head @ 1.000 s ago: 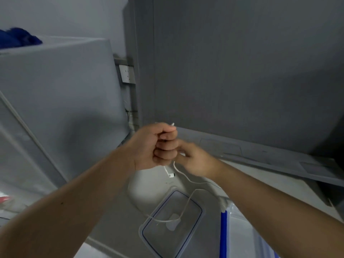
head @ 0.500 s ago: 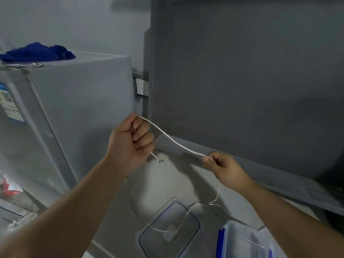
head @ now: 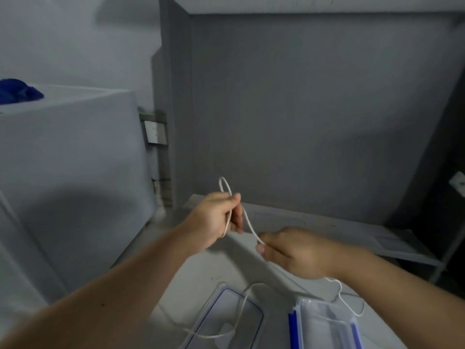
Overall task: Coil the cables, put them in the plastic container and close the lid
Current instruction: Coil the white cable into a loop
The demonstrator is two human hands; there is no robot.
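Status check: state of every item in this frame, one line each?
thin white cable: partly looped, held between both hands, rest trailing on the surface
left hand: shut on the cable, small loop above the fingers
right hand: pinching the cable
clear plastic container with blue clips: open, no coil visible inside
clear lid with blue seal: off, flat beside the container, cable crossing it

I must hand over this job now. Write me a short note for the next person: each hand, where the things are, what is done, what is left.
Left hand: shut on the white cable, a small loop standing above the fingers.
Right hand: pinching the same cable lower down.
The rest of the cable trails over the lid and past the open plastic container, both on the table.
Done: first loop only.
Left: finish coiling, put the cable in the container, close the lid.
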